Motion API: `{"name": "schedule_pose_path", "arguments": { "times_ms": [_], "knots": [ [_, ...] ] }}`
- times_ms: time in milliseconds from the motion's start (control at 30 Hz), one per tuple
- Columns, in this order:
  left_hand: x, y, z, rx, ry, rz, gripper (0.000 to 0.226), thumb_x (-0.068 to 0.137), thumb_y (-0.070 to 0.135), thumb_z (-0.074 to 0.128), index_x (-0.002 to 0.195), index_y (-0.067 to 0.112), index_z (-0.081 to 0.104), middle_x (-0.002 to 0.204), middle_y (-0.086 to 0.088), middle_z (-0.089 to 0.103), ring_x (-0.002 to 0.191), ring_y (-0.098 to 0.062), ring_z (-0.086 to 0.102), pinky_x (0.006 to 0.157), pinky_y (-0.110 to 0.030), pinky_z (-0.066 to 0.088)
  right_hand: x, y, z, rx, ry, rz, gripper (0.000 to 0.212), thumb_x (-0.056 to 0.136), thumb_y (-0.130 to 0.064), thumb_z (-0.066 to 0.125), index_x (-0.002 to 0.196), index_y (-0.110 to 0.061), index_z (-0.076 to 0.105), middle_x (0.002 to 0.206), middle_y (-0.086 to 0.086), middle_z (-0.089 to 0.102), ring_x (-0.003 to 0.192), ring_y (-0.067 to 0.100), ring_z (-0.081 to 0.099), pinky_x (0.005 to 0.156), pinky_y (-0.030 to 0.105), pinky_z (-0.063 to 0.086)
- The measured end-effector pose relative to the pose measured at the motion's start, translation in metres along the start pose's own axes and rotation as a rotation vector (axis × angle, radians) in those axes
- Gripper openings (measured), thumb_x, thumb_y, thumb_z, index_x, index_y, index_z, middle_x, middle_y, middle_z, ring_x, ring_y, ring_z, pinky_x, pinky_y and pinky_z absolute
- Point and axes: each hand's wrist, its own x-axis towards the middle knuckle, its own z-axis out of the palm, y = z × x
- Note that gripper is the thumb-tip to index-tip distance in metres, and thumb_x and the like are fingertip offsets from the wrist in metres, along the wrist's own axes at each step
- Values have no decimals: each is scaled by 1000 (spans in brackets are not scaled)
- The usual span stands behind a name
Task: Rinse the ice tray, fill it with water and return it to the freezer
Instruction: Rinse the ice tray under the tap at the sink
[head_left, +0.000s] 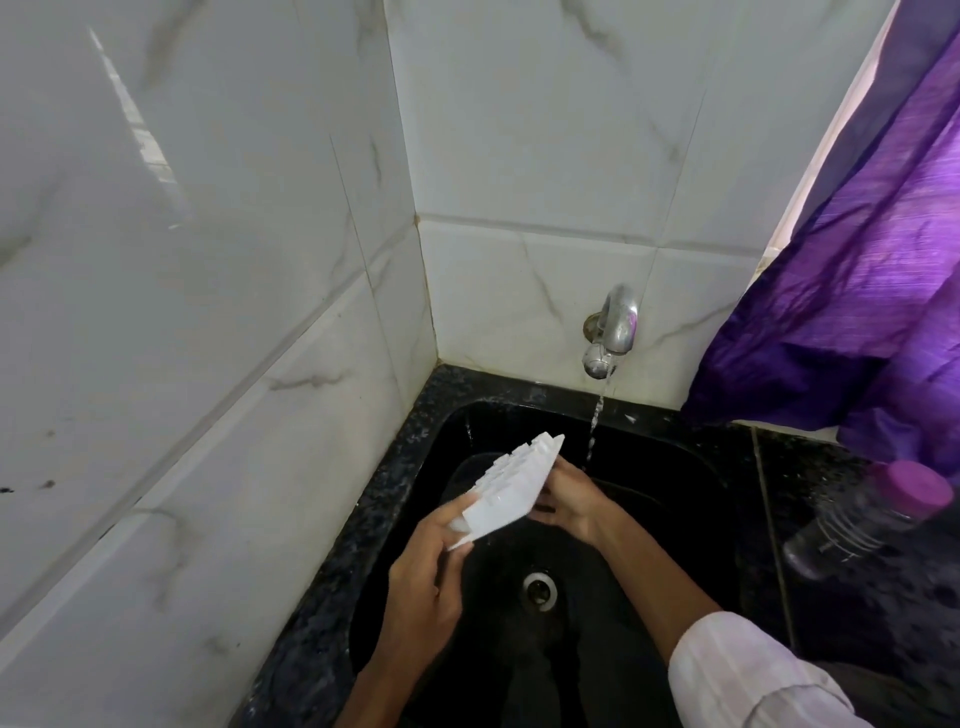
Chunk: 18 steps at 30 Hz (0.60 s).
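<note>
Holding the white ice tray tilted over the black sink, I grip its near end with my left hand and its right edge with my right hand, fingers curled on it. The tap runs just right of the tray. A purple-capped bottle sits on the worktop at right.

No legible text; pale markings on dark bottle too blurred to read.
</note>
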Motion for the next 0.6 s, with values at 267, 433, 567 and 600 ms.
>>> {"name": "schedule_pose_path", "arguments": {
  "times_ms": [267,433,567,600],
  "knots": [
    [-7,-13,4,-91,130,-244,8,95,26,58,94,18,61,123,21,66,110,-3,65,81,-25,56,4,8,-12,-75,65,-17,68,86,2,64,133,-43,44,115,3,68,110,20,63,96,45,52],
    [13,-18,13,-450,375,-680,12,101,14,55,91,9,51,103,-8,69,102,-22,69,71,-24,59,4,9,-29,-14,136,-89,59,83,-3,67,129,-38,54,125,2,63,115,23,59,101,48,47],
    [23,-28,19,-594,360,-836,11,103,13,51,96,4,50,106,-14,71,105,-25,70,78,-31,59,-3,-2,-52,118,98,-118,43,87,-1,63,125,-21,60,121,10,68,111,28,65,88,42,55],
    [24,-31,21,-628,350,-860,11,103,13,51,99,2,50,106,-14,71,106,-25,70,78,-30,60,-4,-5,-57,132,108,-123,39,88,-1,62,124,-17,61,121,11,69,110,28,66,85,42,56]
  ]
}}
